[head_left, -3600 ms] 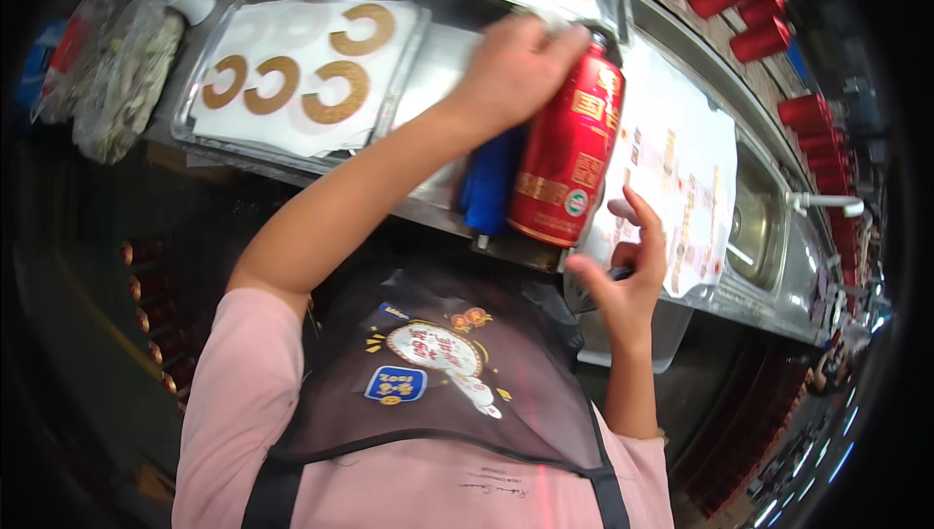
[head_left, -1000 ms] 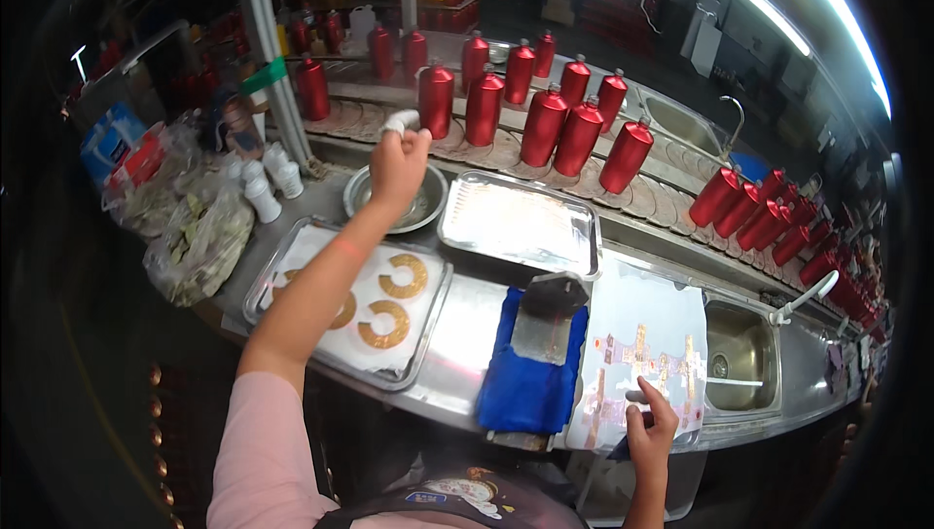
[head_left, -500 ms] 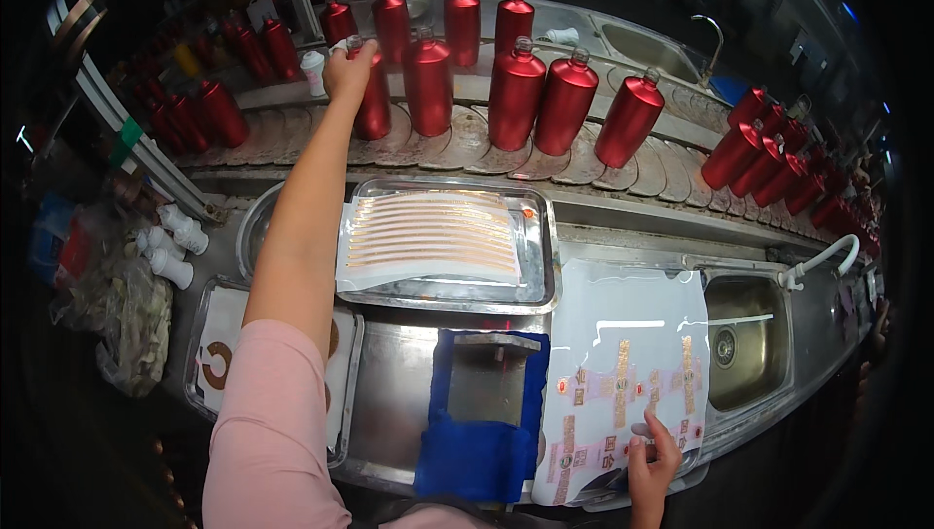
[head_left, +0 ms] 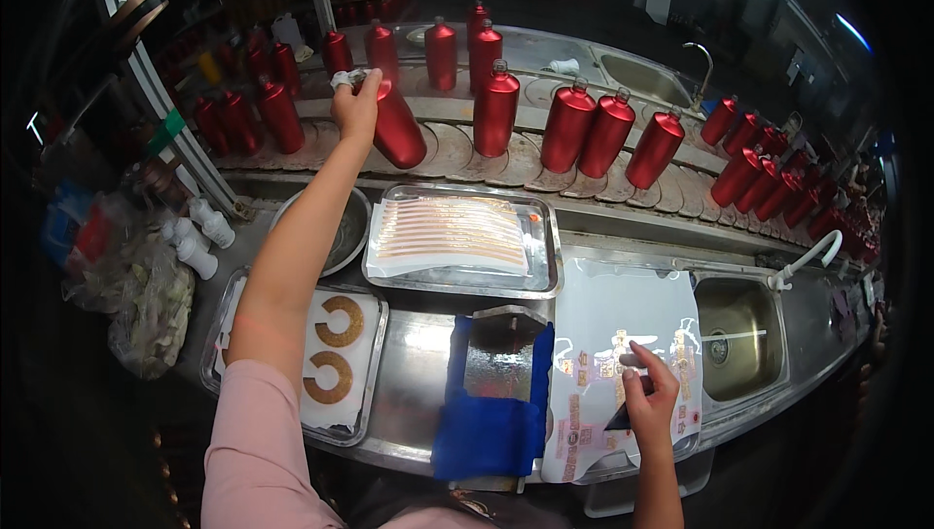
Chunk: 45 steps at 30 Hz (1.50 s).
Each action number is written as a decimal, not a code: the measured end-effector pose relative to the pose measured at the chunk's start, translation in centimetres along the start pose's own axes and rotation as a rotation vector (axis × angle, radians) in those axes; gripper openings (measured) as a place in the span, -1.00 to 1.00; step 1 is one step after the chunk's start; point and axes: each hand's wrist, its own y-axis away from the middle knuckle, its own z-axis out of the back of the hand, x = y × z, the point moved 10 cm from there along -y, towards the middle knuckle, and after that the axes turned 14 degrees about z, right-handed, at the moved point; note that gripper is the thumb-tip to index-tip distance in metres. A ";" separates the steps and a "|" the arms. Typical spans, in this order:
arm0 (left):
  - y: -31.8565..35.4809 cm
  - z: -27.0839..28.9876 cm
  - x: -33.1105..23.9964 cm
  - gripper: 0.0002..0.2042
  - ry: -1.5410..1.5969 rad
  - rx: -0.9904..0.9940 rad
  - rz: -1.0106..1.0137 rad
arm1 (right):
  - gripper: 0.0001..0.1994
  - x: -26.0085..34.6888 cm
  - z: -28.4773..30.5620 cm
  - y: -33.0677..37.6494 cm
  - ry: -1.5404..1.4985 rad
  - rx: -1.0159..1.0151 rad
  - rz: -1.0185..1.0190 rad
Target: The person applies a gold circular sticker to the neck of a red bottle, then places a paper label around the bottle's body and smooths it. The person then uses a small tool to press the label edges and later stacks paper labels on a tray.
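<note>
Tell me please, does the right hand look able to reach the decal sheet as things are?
Probably yes: the right hand is over the decal sheet, and nothing appears to block it. It seems to hold a dark flat piece, which may occupy some fingers.

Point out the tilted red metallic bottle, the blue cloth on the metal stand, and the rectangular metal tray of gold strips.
Tilted red metallic bottle (head_left: pixel 398 130): head view, middle of its body.
Blue cloth (head_left: pixel 489 439): head view, its front part.
Rectangular metal tray (head_left: pixel 542 258): head view, bare floor right of the strips.
</note>
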 end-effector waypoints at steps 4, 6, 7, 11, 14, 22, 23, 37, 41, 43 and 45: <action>0.8 -4.7 -0.7 -0.58 -0.151 0.037 -0.145 | -0.49 1.1 -3.4 -12.7 0.037 -0.025 0.218; 0.1 -7.1 0.7 -0.57 -0.248 0.093 -0.094 | -0.53 2.7 -6.4 -19.2 0.205 -0.069 0.455; 0.1 -8.7 1.5 -0.55 -0.220 0.179 -0.058 | -0.59 2.6 -7.8 -22.4 0.226 -0.084 0.491; 0.8 -13.1 1.7 -0.42 -0.313 0.311 -0.087 | -0.23 0.4 -12.6 -34.3 0.487 -0.038 0.330; 2.2 -12.8 1.3 -0.32 -0.195 0.277 -0.096 | 0.01 -0.1 -14.7 -40.7 0.642 -0.049 0.252; -7.0 3.5 0.6 -0.35 -0.528 -0.469 -0.351 | -0.16 -5.4 -15.4 -44.9 0.667 -0.026 0.017; -9.2 3.9 1.8 -0.33 -0.582 -0.410 -0.252 | -0.18 -6.0 -14.8 -44.8 0.643 -0.041 0.024; -10.9 -0.8 8.6 -0.48 -0.430 -0.252 -0.083 | -0.17 -11.2 -6.6 -43.2 0.634 -0.143 0.016; -9.8 -2.5 8.2 -0.34 -0.217 -0.009 -0.050 | -0.22 -12.6 -1.3 -39.2 0.219 -0.250 0.010; -7.7 -2.0 6.5 -0.27 -0.160 0.004 -0.071 | -0.36 -11.7 0.7 -36.0 -0.158 -0.283 0.067; -3.2 -1.3 3.8 -0.34 -0.059 0.043 -0.087 | -0.40 -12.4 2.6 -30.2 -0.386 -0.219 -0.156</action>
